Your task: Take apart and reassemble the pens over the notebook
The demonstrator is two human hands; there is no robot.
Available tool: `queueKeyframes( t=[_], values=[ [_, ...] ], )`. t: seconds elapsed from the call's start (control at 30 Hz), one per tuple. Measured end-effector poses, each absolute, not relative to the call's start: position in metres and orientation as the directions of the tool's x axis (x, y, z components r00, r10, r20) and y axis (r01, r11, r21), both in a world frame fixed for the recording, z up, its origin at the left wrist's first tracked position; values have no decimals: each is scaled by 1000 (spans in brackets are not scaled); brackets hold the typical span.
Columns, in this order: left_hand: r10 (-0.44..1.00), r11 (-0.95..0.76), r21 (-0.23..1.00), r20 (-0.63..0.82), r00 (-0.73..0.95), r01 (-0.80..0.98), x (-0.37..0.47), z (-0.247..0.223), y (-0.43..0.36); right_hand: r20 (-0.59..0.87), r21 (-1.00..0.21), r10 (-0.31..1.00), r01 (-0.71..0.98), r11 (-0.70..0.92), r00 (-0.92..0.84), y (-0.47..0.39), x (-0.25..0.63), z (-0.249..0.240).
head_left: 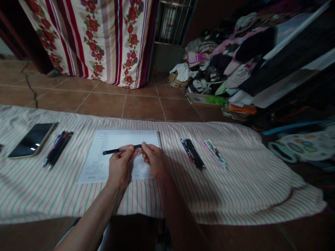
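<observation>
A black pen [112,151] is held level between both hands, above a spiral-bound notebook [96,146] with printed and written paper. My left hand [120,162] pinches its middle. My right hand [154,158] is closed on the pen's right end. Left of the notebook lies a bundle of dark pens [59,150], one of them purple. On the right lie a group of black and patterned pens [193,154] and, beside it, a few pink and white pens [215,154].
A phone [32,140] rests at the left of the striped cloth [243,177]. Beyond are the tiled floor [141,104], a floral curtain [110,42] and a heap of clothes [225,59]. A colourful plastic item [306,144] stands at the right.
</observation>
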State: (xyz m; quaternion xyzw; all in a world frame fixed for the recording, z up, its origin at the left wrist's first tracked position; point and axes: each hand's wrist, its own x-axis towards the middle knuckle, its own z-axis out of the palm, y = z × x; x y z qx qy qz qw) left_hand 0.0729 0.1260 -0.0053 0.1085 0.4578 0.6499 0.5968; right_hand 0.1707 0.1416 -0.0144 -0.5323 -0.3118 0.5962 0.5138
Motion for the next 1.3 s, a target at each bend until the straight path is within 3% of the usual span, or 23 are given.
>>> queueKeyframes(
  t=[0.23,0.43,1.0,1.2,1.3],
  values=[
    [864,114,718,-412,-289,-686,72,-5,127,-244,-934,965,-290,-208,93,141,172,-13],
    [877,95,705,-393,-276,-703,71,-3,129,-302,-900,953,-337,-278,21,136,171,-5],
    [875,116,668,-419,-242,-735,73,-9,128,-224,-925,965,-340,-167,134,144,171,-21],
    [951,175,788,-290,-105,-590,57,-9,131,-277,-897,950,-393,-201,147,147,184,-13],
    [935,43,937,-160,-317,-346,38,-9,136,-266,-914,948,-358,-190,174,147,194,-7]
  ],
)
